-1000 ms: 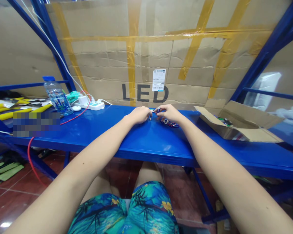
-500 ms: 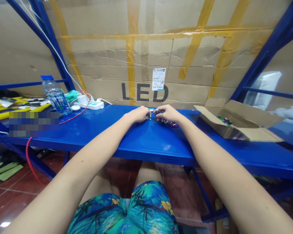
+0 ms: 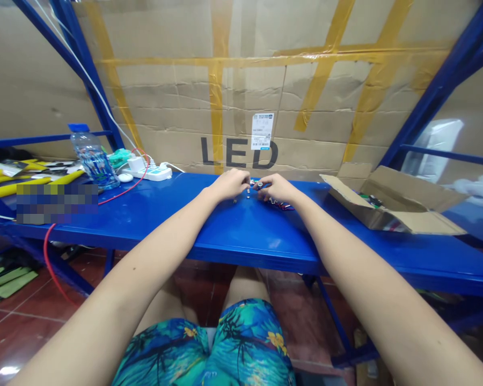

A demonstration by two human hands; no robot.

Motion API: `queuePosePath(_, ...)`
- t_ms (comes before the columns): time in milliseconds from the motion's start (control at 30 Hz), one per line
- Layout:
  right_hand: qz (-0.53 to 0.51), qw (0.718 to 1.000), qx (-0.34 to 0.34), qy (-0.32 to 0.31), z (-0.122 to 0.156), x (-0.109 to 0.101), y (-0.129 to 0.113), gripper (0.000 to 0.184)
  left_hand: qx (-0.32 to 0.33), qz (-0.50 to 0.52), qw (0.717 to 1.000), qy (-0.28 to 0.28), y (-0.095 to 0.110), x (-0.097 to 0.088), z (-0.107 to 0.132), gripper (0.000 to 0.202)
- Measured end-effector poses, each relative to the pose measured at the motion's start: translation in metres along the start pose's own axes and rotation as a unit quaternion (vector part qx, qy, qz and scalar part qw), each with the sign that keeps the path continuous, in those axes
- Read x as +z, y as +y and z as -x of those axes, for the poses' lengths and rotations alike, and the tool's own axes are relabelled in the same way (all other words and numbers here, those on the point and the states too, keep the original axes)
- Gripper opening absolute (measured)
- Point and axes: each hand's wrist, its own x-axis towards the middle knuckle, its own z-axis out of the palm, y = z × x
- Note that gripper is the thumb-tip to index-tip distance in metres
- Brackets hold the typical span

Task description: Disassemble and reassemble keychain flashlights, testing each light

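Observation:
My right hand (image 3: 279,187) is closed, with a small round silvery part (image 3: 260,184) pinched at its fingertips. Under that hand lies a bundle of thin red and dark wires (image 3: 282,205) on the blue table (image 3: 249,233). Just to its left, my left hand (image 3: 231,184) has its fingers curled downward; whatever they hold is hidden. Tiny shiny metal pieces (image 3: 248,196) rest on the table between the hands, and another small metal piece (image 3: 235,201) is below the left fingers. A further small part behind the fingertips is too small to name.
An open cardboard box (image 3: 386,206) with small parts stands at right. On the left are a water bottle (image 3: 92,158), a white power strip (image 3: 155,171), a red cable (image 3: 124,192) and yellow-handled items (image 3: 20,187). A large taped carton (image 3: 177,107) rises behind the table.
My left hand has shifted slightly up and left, uncovering a small metal piece below it. The round part now shows more plainly in my right fingertips.

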Motion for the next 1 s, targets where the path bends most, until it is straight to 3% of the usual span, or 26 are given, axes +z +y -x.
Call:
queuePosePath(67, -0.009, 1.0, 0.013, 0.006, 0.001, 0.001, -0.003, 0.016, 0.029, 0.029, 0.997, 0.067, 0.005, 0.0, -0.001, 0.011)
queuePosePath(167, -0.034, 0.999, 0.016, 0.001, 0.003, 0.002, -0.007, 0.012, 0.068, 0.043, 0.991, 0.103, 0.013, 0.003, -0.004, 0.014)
queuePosePath(433, -0.04, 0.999, 0.001, -0.003, 0.005, 0.0, -0.01, 0.014, 0.129, 0.013, 0.988, 0.083, 0.015, 0.009, -0.005, 0.021)
queuePosePath(567, -0.035, 0.999, 0.014, 0.007, 0.001, -0.002, -0.004, 0.02, 0.064, 0.012, 0.994, 0.092, 0.017, 0.004, -0.002, 0.024)
queuePosePath(633, -0.027, 0.999, 0.015, 0.015, -0.001, -0.003, -0.001, 0.023, 0.023, -0.013, 0.998, 0.063, 0.017, 0.003, 0.001, 0.025)
queuePosePath(800, 0.003, 1.0, 0.0, 0.014, -0.003, -0.004, 0.003, 0.026, -0.01, -0.064, 0.992, -0.108, 0.017, 0.003, 0.006, 0.022)
queuePosePath(1000, 0.012, 1.0, 0.007, 0.007, -0.001, -0.002, -0.001, 0.029, -0.025, -0.069, 0.987, -0.145, 0.015, 0.005, 0.005, 0.017)
